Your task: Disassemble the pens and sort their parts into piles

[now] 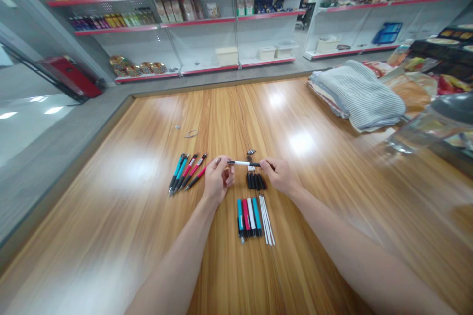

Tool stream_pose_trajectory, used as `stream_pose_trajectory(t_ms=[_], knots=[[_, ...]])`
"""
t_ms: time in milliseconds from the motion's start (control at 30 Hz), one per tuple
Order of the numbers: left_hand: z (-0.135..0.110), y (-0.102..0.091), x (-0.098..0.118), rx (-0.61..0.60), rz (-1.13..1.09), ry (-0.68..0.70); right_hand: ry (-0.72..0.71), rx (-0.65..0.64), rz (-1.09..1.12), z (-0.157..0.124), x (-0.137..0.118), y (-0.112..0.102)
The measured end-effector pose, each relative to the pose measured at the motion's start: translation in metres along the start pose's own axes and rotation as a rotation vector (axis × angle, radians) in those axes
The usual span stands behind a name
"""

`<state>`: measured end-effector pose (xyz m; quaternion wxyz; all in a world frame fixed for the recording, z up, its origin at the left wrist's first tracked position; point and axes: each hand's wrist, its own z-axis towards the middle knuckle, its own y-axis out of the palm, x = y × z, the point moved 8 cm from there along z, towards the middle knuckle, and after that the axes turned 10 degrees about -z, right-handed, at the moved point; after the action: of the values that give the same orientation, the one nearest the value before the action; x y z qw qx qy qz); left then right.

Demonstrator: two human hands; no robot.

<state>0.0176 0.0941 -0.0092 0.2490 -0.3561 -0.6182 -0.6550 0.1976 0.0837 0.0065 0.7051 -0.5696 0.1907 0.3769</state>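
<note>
My left hand (pixel 219 177) and my right hand (pixel 278 174) hold a white pen (pixel 242 163) level between them. The left fingers pinch its clip end, the right fingers its black grip end. Left of my left hand lie assembled pens (pixel 188 172) in blue and pink with black grips. Under the held pen, partly hidden, are small white parts (pixel 251 168), with tiny metallic pieces (pixel 251 151) beyond. Nearer me are several black rubber grips (pixel 255 181), a row of blue, pink and white pen barrels (pixel 250 217), and thin white refills (pixel 267 220).
A thin loop (pixel 191 133) and a small round piece (pixel 177 127) lie farther back on the wooden table (pixel 111 197). Folded grey cloth (pixel 356 93), a clear plastic bottle (pixel 417 128) and packets stand at the right. Stocked shelves (pixel 192 22) line the wall behind.
</note>
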Motion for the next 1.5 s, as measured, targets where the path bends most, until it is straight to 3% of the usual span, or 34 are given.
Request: stream_pose_trajectory(t_ms=[433, 933, 1500], knots=[[0.0, -0.009, 0.009, 0.13, 0.226, 0.168, 0.098, 0.101, -0.005, 0.0, 0.007, -0.008], [0.0, -0.009, 0.007, 0.091, 0.252, 0.161, 0.087, 0.099, -0.015, 0.001, 0.007, -0.006], [0.001, -0.014, 0.009, 0.164, 0.355, 0.18, 0.11, 0.086, 0.006, 0.0, 0.011, -0.007]])
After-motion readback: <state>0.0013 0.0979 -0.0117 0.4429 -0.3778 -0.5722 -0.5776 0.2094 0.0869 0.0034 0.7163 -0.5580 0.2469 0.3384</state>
